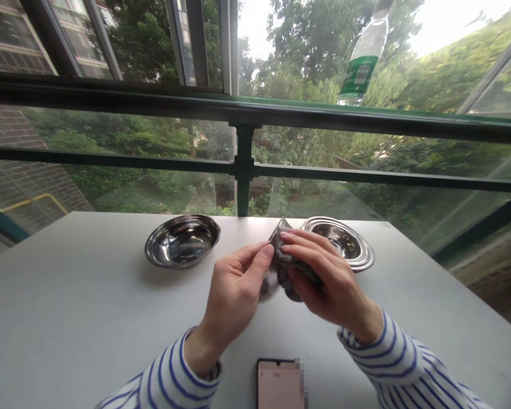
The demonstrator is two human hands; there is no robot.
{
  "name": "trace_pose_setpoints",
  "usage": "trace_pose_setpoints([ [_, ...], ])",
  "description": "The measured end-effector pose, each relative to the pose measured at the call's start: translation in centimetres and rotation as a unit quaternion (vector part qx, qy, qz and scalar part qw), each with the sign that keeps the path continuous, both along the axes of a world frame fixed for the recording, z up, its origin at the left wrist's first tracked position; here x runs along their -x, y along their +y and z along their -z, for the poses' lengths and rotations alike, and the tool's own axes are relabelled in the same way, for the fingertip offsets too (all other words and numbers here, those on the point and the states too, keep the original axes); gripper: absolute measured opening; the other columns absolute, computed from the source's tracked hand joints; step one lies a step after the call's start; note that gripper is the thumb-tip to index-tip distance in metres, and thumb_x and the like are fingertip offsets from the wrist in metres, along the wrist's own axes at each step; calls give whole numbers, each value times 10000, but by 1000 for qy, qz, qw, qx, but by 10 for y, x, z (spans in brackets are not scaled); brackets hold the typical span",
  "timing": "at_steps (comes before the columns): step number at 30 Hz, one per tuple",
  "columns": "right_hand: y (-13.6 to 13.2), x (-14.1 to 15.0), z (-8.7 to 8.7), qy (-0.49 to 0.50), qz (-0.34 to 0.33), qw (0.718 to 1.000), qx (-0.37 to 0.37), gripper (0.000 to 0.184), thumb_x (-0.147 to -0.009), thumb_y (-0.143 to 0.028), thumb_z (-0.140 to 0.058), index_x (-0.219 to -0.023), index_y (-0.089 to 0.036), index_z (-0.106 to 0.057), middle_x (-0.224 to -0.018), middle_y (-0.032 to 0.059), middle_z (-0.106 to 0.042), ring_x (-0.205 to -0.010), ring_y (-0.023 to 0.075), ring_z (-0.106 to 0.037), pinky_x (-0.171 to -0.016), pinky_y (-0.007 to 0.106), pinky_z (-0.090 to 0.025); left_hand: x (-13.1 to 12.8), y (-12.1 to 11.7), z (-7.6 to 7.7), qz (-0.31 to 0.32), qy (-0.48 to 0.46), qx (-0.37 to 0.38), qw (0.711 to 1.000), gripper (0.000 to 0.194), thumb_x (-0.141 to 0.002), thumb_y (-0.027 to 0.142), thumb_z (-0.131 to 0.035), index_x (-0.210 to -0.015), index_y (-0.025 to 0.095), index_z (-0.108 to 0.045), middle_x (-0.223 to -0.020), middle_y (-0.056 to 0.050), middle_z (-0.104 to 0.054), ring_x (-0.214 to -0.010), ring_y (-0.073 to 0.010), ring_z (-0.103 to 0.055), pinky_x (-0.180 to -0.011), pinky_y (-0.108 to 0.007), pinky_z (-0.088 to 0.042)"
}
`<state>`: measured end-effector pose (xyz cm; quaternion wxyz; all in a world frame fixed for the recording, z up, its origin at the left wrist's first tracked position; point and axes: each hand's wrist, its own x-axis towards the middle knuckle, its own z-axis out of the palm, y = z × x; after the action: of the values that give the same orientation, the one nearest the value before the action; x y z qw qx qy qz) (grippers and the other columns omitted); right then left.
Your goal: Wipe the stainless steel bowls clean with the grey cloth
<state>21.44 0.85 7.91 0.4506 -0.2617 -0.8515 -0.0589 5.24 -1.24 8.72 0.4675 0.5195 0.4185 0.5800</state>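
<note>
In the middle of the view my left hand [238,284] pinches the rim of a shiny metal bowl [269,287], tilted up on its edge above the table. My right hand [327,272] is closed around a dark grey cloth [290,284] and presses it against the bowl's rim and side. Much of this bowl is hidden by the fingers and the cloth. To the left of my hands a metal bowl [183,241] rests upright on the table. Partly behind my right hand sit nested metal bowls [357,250].
A phone [281,383] lies on the white table [89,318] near its front edge. Beyond the far edge runs a dark green railing [153,105] with glass panels. A plastic bottle [360,74] with a green label stands on the railing at the right.
</note>
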Motion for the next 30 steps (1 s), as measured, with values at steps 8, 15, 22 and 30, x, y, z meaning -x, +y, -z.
trace_pose_setpoints([
  [8,-3,3,0,13,19,1000,17,346,-808,-132,-518,-1147,-198,-516,-1197,110,-589,-1164,255,-496,-937,452,-450,1,0,3,1,0,12,1000,240,-794,343,-591,-921,188,-723,-682,-6,-655,-642,-106,-577,-589,-187,-469],
  [15,4,1,2,48,36,997,41,319,-827,-124,-494,-1139,-185,-515,-1205,114,-576,-1155,232,-501,-955,429,-439,3,0,4,0,-1,8,1000,209,-780,330,-607,-862,179,-726,-695,-4,-672,-600,-91,-563,-546,-169,-450],
  [22,-5,5,-1,-4,2,1000,14,329,-800,-128,-517,-1125,-175,-526,-1188,112,-596,-1172,250,-484,-951,443,-430,4,3,5,-24,-13,24,999,200,-759,333,-630,-806,158,-713,-643,-4,-662,-593,-90,-566,-549,-163,-460],
  [30,8,-2,6,72,48,993,86,306,-853,-143,-460,-1151,-190,-514,-1205,111,-577,-1141,226,-515,-947,418,-440,1,3,6,-17,-54,43,997,208,-713,342,-677,-788,150,-708,-647,-13,-690,-495,-69,-552,-477,-160,-466],
])
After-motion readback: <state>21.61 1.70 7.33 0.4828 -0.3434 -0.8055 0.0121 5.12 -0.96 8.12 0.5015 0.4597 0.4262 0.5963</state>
